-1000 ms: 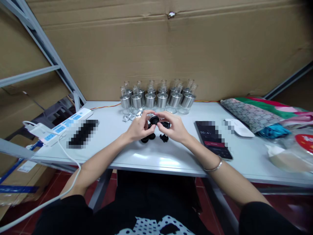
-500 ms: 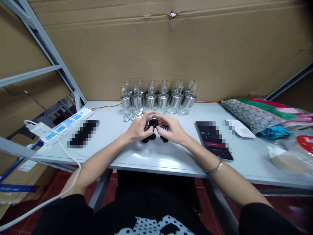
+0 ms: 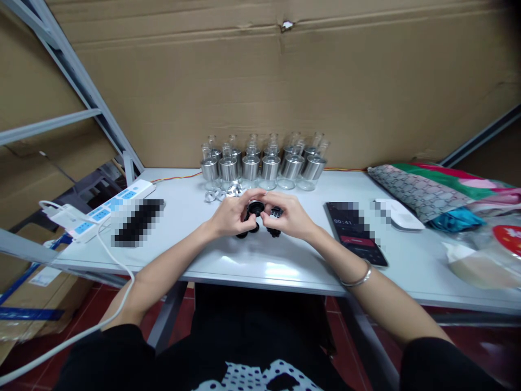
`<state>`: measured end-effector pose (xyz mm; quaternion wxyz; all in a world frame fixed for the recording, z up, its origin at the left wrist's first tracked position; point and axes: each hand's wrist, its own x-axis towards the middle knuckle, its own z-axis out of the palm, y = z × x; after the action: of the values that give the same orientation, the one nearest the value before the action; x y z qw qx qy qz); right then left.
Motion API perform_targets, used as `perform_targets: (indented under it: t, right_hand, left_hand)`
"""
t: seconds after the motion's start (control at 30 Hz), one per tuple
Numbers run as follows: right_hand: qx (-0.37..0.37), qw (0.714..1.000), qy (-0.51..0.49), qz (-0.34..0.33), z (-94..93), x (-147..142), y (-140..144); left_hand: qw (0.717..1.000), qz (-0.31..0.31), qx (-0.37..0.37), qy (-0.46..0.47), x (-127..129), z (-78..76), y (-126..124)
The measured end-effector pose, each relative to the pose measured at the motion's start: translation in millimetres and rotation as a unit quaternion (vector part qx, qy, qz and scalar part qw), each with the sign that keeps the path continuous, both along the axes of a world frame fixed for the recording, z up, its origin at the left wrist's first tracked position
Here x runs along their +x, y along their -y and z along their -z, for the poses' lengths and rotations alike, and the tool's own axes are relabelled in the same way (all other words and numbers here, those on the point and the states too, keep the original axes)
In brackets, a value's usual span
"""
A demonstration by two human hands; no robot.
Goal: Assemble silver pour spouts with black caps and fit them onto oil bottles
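Together, the left hand (image 3: 232, 216) and right hand (image 3: 287, 217) pinched a small black cap (image 3: 255, 208) just before the bottle row (image 3: 262, 163); seemingly light, rigid plastic, best gripped at its rim.

Left hand (image 3: 230, 216) and right hand (image 3: 287, 217) meet, fingers curled inward.

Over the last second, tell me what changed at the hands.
Both hands sank a little toward the table, the left hand and right hand closing in around the small black round part they hold between their fingertips. Nothing was let go. The metal-capped bottles, silver rings, phone and power strip stayed put.
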<state>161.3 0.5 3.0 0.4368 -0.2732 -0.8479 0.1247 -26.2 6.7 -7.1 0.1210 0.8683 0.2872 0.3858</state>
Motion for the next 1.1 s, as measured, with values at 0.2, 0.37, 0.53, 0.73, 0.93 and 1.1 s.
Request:
perform_targets:
  t: [0.2,0.37,0.53,0.73,0.93,1.1]
  right_hand:
    - [0.003,1.000,-0.011,-0.006,0.6,-0.4,-0.9]
    - [0.005,1.000,-0.011,-0.004,1.1,-1.1,-0.8]
    - [-0.003,1.000,-0.004,0.001,-0.6,-0.8,0.2]
    - [0.000,1.000,-0.020,-0.006,-0.8,-1.3,0.1]
    - [0.007,1.000,-0.031,-0.001,-1.9,-2.8,3.4]
    - [0.027,0.999,-0.038,0.012,-2.7,-3.5,4.7]
  left_hand:
    - [1.000,0.007,0.024,-0.004,0.8,-0.9,-0.6]
    - [0.999,0.000,0.034,-0.025,0.6,-2.1,-0.7]
    - [0.998,-0.009,0.047,-0.038,0.8,-2.2,-0.8]
    - [0.998,-0.013,0.063,-0.023,1.9,-3.4,0.5]
    - [0.996,-0.022,0.089,0.001,5.9,-6.0,4.5]
    - [0.993,-0.031,0.110,-0.008,7.8,-5.1,4.2]
